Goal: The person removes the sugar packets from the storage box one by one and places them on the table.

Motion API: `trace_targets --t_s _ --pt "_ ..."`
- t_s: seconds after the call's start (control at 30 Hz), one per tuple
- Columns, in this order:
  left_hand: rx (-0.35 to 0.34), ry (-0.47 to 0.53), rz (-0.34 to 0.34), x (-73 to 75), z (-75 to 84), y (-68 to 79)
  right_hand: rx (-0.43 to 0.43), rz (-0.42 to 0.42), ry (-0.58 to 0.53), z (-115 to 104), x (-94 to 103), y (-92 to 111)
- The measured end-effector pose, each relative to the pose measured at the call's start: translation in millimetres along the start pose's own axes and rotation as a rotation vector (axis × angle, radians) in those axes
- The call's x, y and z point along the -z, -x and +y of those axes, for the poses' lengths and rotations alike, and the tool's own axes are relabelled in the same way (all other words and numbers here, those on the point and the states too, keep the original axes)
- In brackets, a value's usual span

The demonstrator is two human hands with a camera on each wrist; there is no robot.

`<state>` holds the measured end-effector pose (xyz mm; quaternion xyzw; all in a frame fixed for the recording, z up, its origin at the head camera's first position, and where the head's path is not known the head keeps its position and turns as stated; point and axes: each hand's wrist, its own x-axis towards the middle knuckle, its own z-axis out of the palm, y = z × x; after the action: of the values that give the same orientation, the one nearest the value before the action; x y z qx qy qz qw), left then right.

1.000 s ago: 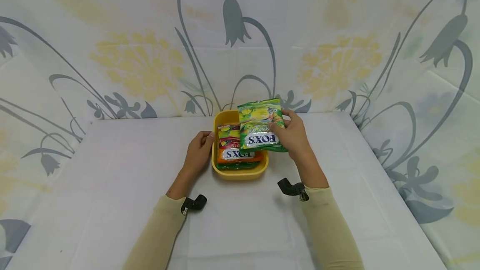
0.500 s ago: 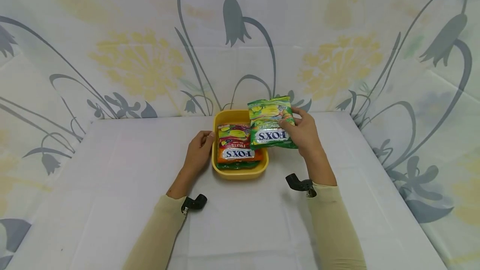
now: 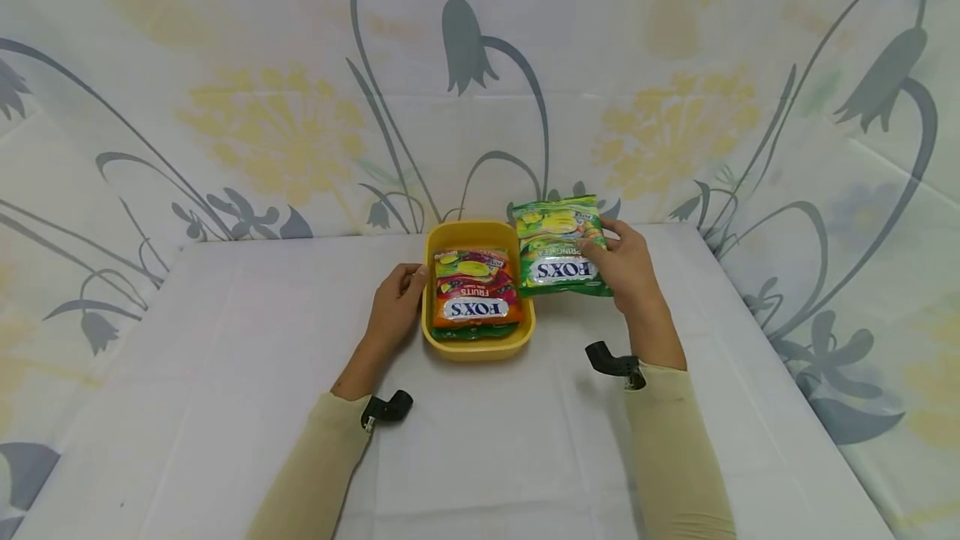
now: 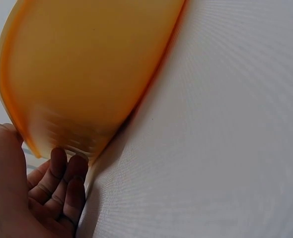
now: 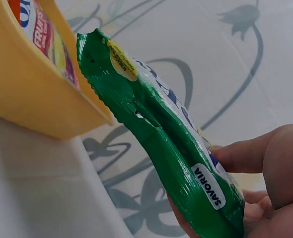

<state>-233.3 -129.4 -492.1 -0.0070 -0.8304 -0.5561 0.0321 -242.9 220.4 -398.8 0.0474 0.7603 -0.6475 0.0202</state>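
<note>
My right hand (image 3: 628, 261) pinches a green FOX'S Spring Tea candy bag (image 3: 561, 247) by its right side, thumb on the front. The bag is raised beside the right rim of a yellow plastic tub (image 3: 480, 352), overlapping that rim in the head view. In the right wrist view its green sealed edge (image 5: 151, 129) faces the camera. Inside the tub lies a red and orange FOX'S Fruits candy bag (image 3: 474, 286), with a green packet (image 3: 476, 332) showing under it. My left hand (image 3: 396, 300) holds the tub's left side, thumb at the rim and curled fingers (image 4: 76, 168) at the outer wall.
A white cloth (image 3: 480, 457) covers the table. Close behind the tub rises a flower-printed fabric backdrop (image 3: 300, 148), which also runs along both sides. A small black camera (image 3: 611, 361) sits at the right wrist, another black camera (image 3: 390, 407) at the left.
My right hand has carried the green candy bag rightward, from over the tub to beside it, uncovering more of the red Fruits bag. The left hand keeps its place on the tub.
</note>
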Motion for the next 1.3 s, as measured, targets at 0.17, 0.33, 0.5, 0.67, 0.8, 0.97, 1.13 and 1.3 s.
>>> trace_targets --t_s 0.17,0.33,0.5,0.67,0.8,0.97,1.13,1.3 --pt "-0.006 -0.002 0.004 0.4 -0.2 -0.6 -0.01 -0.008 -0.008 4.5 6.0 -2.9" --pt "-0.008 -0.008 0.007 0.1 -0.7 -0.6 -0.023 0.0 -0.011 13.0 10.8 -8.3" --pt "-0.003 -0.01 0.006 0.0 -0.9 -1.4 -0.049 0.023 -0.006 19.7 14.7 -13.2" --pt "-0.005 -0.009 0.004 0.0 -0.1 -1.2 -0.074 0.036 -0.014 28.6 15.4 -17.8" --pt "-0.011 -0.012 0.007 0.1 -0.6 -1.0 -0.098 0.045 -0.023 38.7 14.7 -22.4" --pt "-0.022 -0.021 0.007 -0.1 -2.9 -1.0 -0.105 0.045 -0.026 51.7 15.4 -27.7" --pt "-0.025 -0.02 0.008 -0.5 -3.6 -0.8 -0.102 0.021 -0.003 62.8 15.9 -32.1" --pt "-0.025 -0.014 0.006 -0.4 -3.4 -0.9 -0.107 0.015 0.015 69.1 14.9 -35.9"
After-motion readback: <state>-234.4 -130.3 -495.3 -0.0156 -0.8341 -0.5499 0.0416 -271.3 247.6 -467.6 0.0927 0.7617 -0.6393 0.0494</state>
